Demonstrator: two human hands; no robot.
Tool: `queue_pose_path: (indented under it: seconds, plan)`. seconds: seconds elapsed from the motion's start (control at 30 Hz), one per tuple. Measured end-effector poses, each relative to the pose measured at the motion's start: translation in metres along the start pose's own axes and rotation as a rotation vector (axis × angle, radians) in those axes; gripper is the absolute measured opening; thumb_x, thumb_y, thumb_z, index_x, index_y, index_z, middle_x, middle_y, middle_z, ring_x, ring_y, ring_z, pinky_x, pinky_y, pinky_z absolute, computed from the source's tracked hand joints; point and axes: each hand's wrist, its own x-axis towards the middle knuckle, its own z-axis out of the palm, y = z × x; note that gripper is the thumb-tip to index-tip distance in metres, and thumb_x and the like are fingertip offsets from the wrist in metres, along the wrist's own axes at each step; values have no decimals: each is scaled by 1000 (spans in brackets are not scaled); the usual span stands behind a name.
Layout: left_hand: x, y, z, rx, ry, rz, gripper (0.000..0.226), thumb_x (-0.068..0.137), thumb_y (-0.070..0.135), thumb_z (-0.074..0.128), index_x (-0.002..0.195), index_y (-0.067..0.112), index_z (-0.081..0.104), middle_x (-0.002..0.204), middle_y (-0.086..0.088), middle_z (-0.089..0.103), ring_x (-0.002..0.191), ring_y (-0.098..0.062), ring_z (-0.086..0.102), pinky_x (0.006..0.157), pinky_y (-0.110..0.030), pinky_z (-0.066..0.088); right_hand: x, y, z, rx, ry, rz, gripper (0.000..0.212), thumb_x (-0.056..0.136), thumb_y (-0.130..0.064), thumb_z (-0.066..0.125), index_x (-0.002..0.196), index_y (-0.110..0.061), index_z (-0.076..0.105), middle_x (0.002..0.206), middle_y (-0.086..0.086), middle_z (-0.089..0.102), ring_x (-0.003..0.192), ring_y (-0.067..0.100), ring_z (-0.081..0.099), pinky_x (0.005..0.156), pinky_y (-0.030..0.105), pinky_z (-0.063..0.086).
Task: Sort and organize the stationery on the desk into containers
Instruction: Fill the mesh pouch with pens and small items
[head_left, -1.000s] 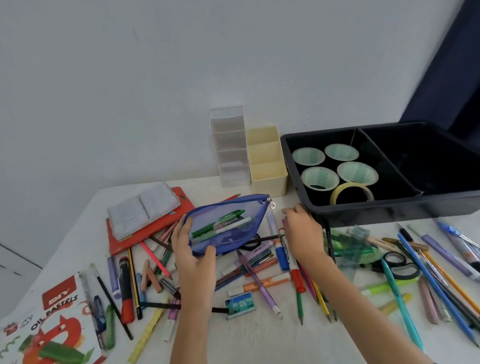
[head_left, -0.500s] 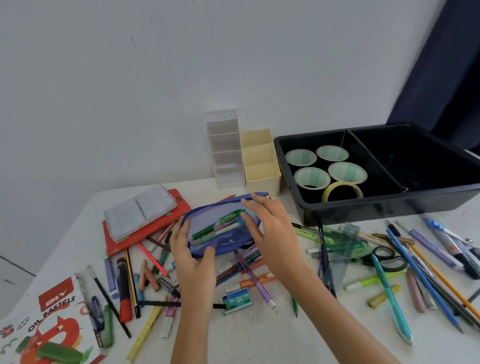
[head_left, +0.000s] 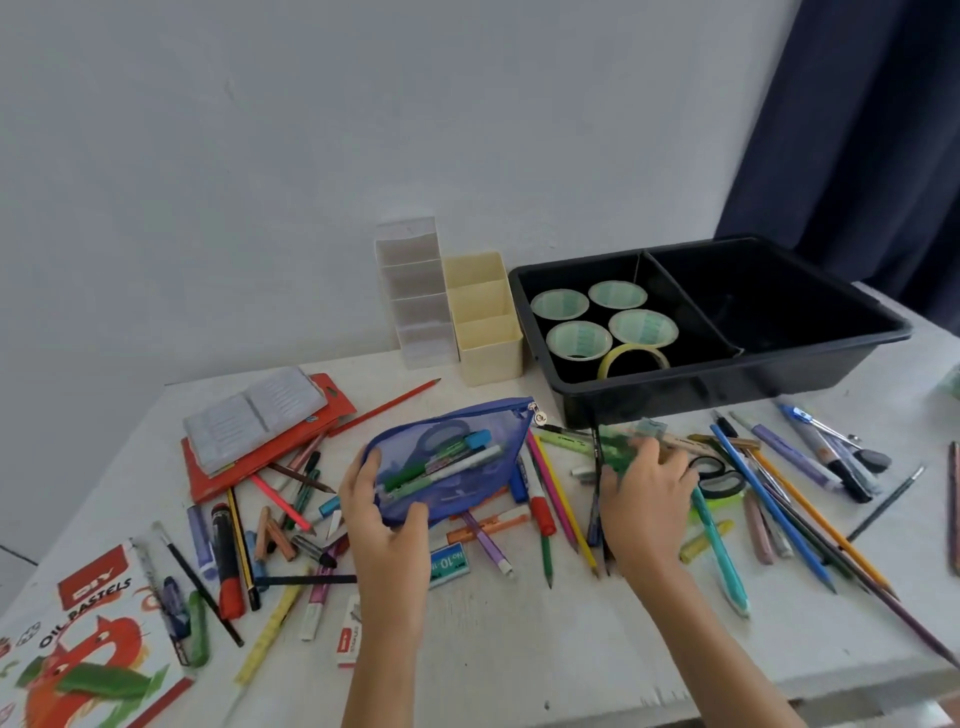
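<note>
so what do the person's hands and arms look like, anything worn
The left hand and right hand are bare: no gloves, rings or watch visible. The left forearm and right forearm are bare too, with no sleeve in view.

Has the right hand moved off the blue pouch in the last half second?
Yes. The right hand went rightward, off the blue pouch, to the pens in front of the black tray.

Both forearms reach forward — left hand (head_left: 385, 519) curled in a grip, right hand (head_left: 644, 499) palm-down, fingers (head_left: 650, 453) bent
</note>
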Motion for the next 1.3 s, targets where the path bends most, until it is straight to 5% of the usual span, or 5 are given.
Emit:
queue_pose_path:
  seconds: [0.4,0.67,0.8,0.93,1.3]
  plan:
    - [-24,0,13,-2,-29,-31,60,87,-10,50,132,30,42,143,8,34,127,-12,43,88,-25,51,5,23,-29,722,-160,307,46,92,0,51,137,-9,40,102,7,60,74,12,57,60,25,49]
    - [-40,9,29,57,-44,-49,59,88,-10,48,135,26,42,145,9,30,129,-5,35,97,-18,38,-30,4,-70,1212,28,-170,24,90,2,53,101,-20,53,92,5,64,87,14,65,77,25,55]
    - [-43,12,37,29,-93,-98,58,88,-12,46,134,23,43,133,16,34,101,13,45,67,2,41,-34,-11,-69,1053,11,-577,16,87,-1,56,100,-9,59,95,1,66,91,10,65,80,22,53]
    - [-45,14,44,31,-102,-90,57,86,-14,46,135,17,44,133,10,39,111,-4,45,62,-1,45,-23,-2,-32,513,49,-826,22,86,0,61,102,-12,70,93,0,67,88,15,62,78,32,52]
    - [-44,10,42,35,-67,-93,57,85,-13,47,133,19,46,130,9,41,97,9,49,60,2,41,4,27,-34,449,199,-544,27,80,10,52,91,-9,69,88,2,62,85,17,54,76,34,48]
